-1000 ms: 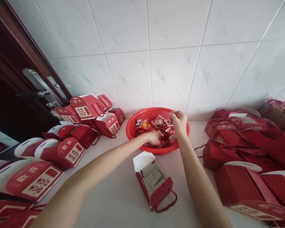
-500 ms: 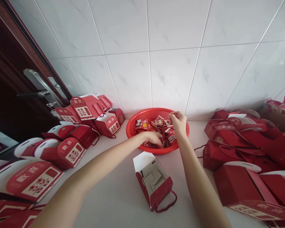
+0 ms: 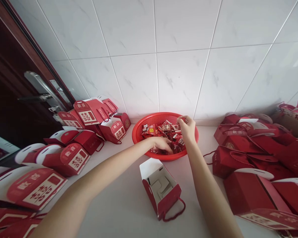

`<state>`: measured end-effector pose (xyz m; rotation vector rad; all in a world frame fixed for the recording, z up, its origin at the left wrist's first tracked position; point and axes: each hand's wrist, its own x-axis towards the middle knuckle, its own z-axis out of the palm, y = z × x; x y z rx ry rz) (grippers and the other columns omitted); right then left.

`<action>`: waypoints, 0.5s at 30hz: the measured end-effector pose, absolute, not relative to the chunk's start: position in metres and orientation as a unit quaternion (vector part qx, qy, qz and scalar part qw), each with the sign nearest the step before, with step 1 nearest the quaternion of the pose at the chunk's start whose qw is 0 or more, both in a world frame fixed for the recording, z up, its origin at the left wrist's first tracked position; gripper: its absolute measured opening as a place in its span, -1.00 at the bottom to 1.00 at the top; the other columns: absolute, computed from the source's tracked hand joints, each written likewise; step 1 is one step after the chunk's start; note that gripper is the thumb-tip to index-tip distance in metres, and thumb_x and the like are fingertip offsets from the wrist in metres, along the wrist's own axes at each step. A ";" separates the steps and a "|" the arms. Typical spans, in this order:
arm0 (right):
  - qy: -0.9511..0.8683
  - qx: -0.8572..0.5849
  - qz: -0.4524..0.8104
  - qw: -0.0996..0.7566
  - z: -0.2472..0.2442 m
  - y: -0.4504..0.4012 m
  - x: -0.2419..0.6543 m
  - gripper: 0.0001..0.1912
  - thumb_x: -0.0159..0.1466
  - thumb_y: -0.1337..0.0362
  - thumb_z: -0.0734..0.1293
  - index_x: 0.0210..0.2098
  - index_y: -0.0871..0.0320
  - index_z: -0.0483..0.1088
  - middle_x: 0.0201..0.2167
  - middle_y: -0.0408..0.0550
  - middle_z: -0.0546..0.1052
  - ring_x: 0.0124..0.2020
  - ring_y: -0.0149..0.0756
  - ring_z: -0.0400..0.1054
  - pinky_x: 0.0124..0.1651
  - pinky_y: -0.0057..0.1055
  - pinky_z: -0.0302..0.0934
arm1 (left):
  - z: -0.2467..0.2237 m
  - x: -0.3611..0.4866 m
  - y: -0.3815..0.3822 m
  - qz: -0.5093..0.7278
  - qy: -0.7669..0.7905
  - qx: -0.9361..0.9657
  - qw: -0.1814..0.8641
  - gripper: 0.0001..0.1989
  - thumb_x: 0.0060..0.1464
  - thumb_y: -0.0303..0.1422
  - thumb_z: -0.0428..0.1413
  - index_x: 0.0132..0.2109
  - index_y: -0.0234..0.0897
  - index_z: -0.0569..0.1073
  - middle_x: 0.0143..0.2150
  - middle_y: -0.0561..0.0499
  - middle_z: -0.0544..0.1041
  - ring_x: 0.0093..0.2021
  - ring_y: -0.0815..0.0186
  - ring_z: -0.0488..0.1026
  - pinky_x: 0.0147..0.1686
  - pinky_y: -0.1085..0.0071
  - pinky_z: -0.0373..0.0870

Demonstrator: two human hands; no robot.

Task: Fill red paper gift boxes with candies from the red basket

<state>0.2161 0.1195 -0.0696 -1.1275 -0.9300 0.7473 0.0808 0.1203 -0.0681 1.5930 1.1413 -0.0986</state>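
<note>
A red plastic basket stands against the wall with many small red wrapped packets in it. Inside its front part is my left hand, fingers reaching down among the packets, fingertips partly hidden. My right hand is over the basket's right side, its fingers bent together; what they hold, if anything, is too small to tell. In front of the basket lies an open red box with a white inside, a raised white flap and a dark red cord handle.
Red gift boxes are piled on the left, and more red boxes crowd the right. A tiled wall rises behind. At the far left is a dark door with a metal handle.
My left hand has shifted slightly to the right among the packets, and some packets near it have moved. My right hand has hardly moved.
</note>
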 end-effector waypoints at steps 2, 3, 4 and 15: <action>-0.414 -0.504 0.332 0.682 -0.070 0.120 0.216 -0.86 0.02 0.21 0.29 -0.43 0.11 0.39 -0.58 -0.22 0.43 -0.59 -0.38 0.28 -0.51 -0.44 0.18 | -0.069 0.083 0.120 -0.026 0.471 0.667 0.576 -0.87 -0.24 -0.49 0.23 -0.42 -0.27 0.49 -0.57 0.12 0.49 -0.57 0.33 0.44 -0.61 0.47 0.28; -0.413 -0.504 0.331 0.682 -0.070 0.120 0.216 -0.86 0.02 0.21 0.29 -0.43 0.11 0.39 -0.59 -0.22 0.43 -0.59 -0.38 0.28 -0.51 -0.43 0.18 | -0.070 0.085 0.119 -0.017 0.466 0.666 0.582 -0.87 -0.25 -0.50 0.25 -0.44 -0.28 0.49 -0.57 0.11 0.49 -0.57 0.34 0.43 -0.61 0.47 0.28; -0.413 -0.505 0.331 0.682 -0.070 0.120 0.216 -0.86 0.02 0.21 0.29 -0.43 0.11 0.39 -0.59 -0.22 0.43 -0.59 -0.38 0.27 -0.51 -0.43 0.18 | -0.070 0.086 0.119 -0.009 0.462 0.666 0.585 -0.87 -0.26 -0.51 0.27 -0.46 -0.29 0.49 -0.57 0.11 0.50 -0.57 0.36 0.42 -0.61 0.48 0.28; -0.385 -0.485 0.352 0.701 -0.067 0.120 0.216 -0.86 0.03 0.19 0.30 -0.44 0.12 0.37 -0.58 -0.21 0.44 -0.60 -0.41 0.24 -0.54 -0.46 0.14 | -0.066 0.085 0.117 0.042 0.456 0.714 0.529 -0.84 -0.20 -0.44 0.32 -0.55 -0.29 0.46 -0.57 0.11 0.48 -0.51 0.36 0.39 -0.46 0.42 0.31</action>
